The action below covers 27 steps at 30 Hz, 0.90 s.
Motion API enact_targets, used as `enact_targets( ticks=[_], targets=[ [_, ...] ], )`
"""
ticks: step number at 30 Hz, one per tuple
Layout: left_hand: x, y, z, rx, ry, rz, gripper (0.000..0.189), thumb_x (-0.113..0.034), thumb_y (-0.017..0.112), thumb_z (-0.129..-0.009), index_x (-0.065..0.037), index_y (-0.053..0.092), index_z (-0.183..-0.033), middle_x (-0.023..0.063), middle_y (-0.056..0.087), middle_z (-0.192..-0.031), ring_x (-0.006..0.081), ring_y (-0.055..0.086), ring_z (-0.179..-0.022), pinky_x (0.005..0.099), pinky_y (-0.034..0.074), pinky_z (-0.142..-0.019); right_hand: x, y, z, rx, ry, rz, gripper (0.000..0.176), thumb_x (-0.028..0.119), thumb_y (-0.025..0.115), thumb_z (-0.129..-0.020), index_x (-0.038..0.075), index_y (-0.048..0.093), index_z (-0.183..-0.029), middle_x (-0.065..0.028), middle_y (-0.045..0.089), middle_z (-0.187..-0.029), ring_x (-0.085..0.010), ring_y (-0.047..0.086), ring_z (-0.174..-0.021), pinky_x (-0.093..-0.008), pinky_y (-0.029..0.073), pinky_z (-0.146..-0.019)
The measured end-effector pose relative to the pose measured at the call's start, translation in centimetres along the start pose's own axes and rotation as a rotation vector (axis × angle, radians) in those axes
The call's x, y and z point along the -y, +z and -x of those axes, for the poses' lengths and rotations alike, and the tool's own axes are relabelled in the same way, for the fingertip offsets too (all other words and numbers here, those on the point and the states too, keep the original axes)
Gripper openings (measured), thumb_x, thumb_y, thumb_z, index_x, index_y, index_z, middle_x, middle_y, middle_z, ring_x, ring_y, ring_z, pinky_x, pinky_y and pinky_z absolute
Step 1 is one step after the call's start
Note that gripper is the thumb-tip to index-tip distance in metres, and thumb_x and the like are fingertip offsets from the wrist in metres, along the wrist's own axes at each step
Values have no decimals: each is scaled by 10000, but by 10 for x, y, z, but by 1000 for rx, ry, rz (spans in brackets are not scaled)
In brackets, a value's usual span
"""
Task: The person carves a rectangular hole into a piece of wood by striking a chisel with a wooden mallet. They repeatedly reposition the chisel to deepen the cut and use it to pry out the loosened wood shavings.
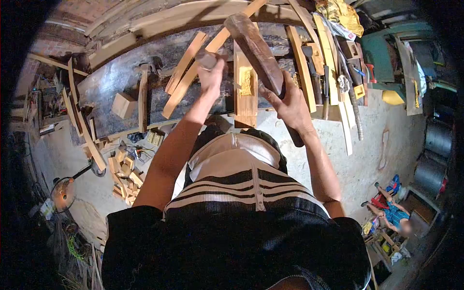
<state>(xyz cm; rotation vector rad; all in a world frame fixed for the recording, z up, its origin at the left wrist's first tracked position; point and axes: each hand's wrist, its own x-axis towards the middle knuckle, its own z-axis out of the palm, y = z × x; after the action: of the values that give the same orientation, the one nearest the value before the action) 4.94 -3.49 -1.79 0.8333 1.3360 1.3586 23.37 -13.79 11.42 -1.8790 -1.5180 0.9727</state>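
My right hand [292, 104] is wrapped round a long dark brown wooden bar [253, 48], which slants up and to the left over the bench. My left hand [211, 72] is closed and smeared by motion; a pale rounded end shows at its top, and I cannot tell what it holds. Between the two hands a light wooden board [246, 111] points toward my body, with a rough yellow patch [247, 81] of shavings or cut wood on its upper face. Close by my left hand, two wood strips [186, 63] lie slantwise on the dark bench top [166, 41].
A wood block [124, 105] and a hammer [144, 87] lie on the left of the bench. Chisels [326, 84] and wood strips [300, 67] crowd its right. Offcuts [126, 176] and a fan [63, 194] are on the floor at left. Another person [394, 212] is at lower right.
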Motion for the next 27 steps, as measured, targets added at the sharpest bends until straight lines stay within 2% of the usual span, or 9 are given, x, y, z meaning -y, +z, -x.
enact_targets(
  ticks=[1, 4, 6, 9, 12, 15, 20, 25, 27],
  targets=[
    [-8, 4, -5, -88, -86, 118, 132, -51, 733, -805, -34, 614, -858, 3, 635, -773, 89, 577, -664, 285, 466, -597, -1, -3, 2, -4, 0, 1, 673, 409, 703, -862, -59, 456, -1278, -215, 666, -777, -292, 689, -724, -390, 519, -657],
    [15, -7, -37, 23, -78, 230, 148, -65, 740, -811, -46, 598, -848, 3, 610, -740, 98, 547, -620, 282, 445, -564, -3, -6, 8, 36, 39, -2, 677, 404, 709, -861, -62, 456, -1280, -216, 666, -790, -294, 686, -733, -388, 519, -666],
    [10, -3, -41, -187, -175, 340, 163, -80, 749, -820, -56, 588, -821, 6, 587, -705, 101, 515, -585, 279, 425, -546, -15, -2, 12, 14, 23, -17, 668, 417, 706, -859, -59, 468, -1263, -215, 667, -792, -292, 686, -729, -387, 519, -664],
    [-7, -1, -29, -82, -111, 415, 183, -94, 755, -826, -65, 580, -782, 10, 577, -682, 102, 513, -574, 272, 423, -544, -28, 4, 15, -31, -33, -4, 668, 429, 707, -854, -56, 476, -1251, -213, 672, -798, -293, 686, -729, -387, 518, -663],
    [-31, 7, -5, 64, 31, 271, 206, -115, 760, -827, -64, 575, -752, 4, 570, -650, 109, 516, -562, 278, 427, -535, -17, 1, 16, 29, 148, 48, 667, 438, 708, -851, -54, 480, -1240, -214, 676, -802, -298, 689, -735, -390, 520, -671],
    [-31, 15, 6, 73, -54, 106, 153, -113, 730, -843, -67, 586, -821, 8, 578, -724, 108, 532, -639, 274, 421, -599, -12, -2, 15, 28, 114, 52, 650, 431, 710, -851, -54, 485, -1220, -202, 667, -766, -298, 683, -711, -392, 516, -656],
    [-19, 24, 17, 124, 118, 168, 123, -79, 716, -858, -39, 629, -781, -14, 595, -664, 96, 526, -560, 269, 422, -538, -6, -3, 14, 1, 25, 52, 603, 412, 711, -855, -38, 492, -1190, -201, 664, -752, -281, 683, -699, -384, 514, -647],
    [-12, 30, 20, 246, 188, -4, 338, -245, 731, -881, -28, 577, -673, -31, 560, -606, 81, 509, -581, 278, 423, -563, 26, -15, 10, 59, 76, -17, 589, 402, 728, -847, -27, 489, -1173, -205, 673, -790, -265, 692, -725, -361, 519, -651],
    [-7, 24, 24, 304, 269, -204, 317, -268, 734, -869, -21, 595, -728, -14, 584, -636, 74, 527, -613, 287, 440, -579, 52, -22, 16, -110, -162, -135, 600, 396, 744, -836, -30, 486, -1169, -204, 675, -806, -266, 698, -722, -354, 522, -641]
  ],
)
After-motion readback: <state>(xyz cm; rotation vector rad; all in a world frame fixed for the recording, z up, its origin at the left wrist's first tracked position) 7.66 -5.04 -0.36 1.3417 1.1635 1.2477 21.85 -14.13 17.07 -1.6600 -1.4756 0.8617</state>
